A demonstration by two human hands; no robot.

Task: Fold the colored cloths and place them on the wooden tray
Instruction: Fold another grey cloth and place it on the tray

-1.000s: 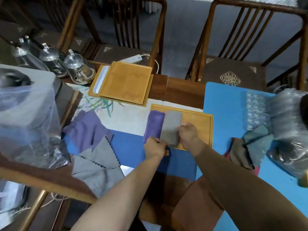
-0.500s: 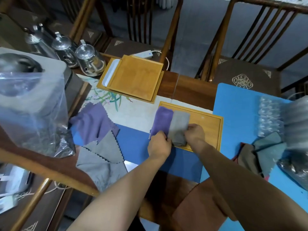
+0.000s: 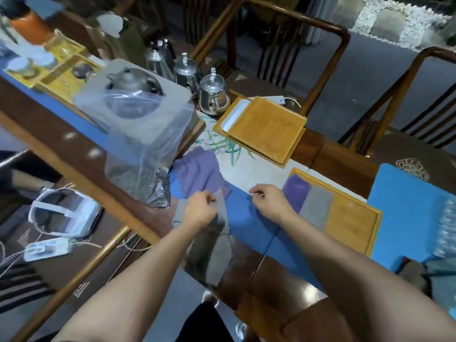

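On the wooden tray [image 3: 350, 220], at the right, a folded purple cloth [image 3: 296, 193] and a folded grey cloth [image 3: 318, 209] lie side by side. My left hand [image 3: 199, 211] pinches the upper corner of an unfolded grey cloth [image 3: 218, 250] that lies over the table's near edge. An unfolded purple cloth [image 3: 199, 171] lies just beyond it. My right hand [image 3: 269, 201] hovers over the blue mat [image 3: 249, 225] between that cloth and the tray, its fingers curled with nothing in them.
A second wooden tray [image 3: 269, 129] sits farther back, with metal kettles [image 3: 213, 95] to its left. A clear plastic bag [image 3: 145, 146] covers a box at the left. More cloths [image 3: 417, 275] and bubble wrap [image 3: 446, 230] lie at the right. Chairs stand beyond the table.
Both hands have let go of the folded cloths on the tray and moved left. My left hand has taken the unfolded grey cloth's corner. The view has swung left.
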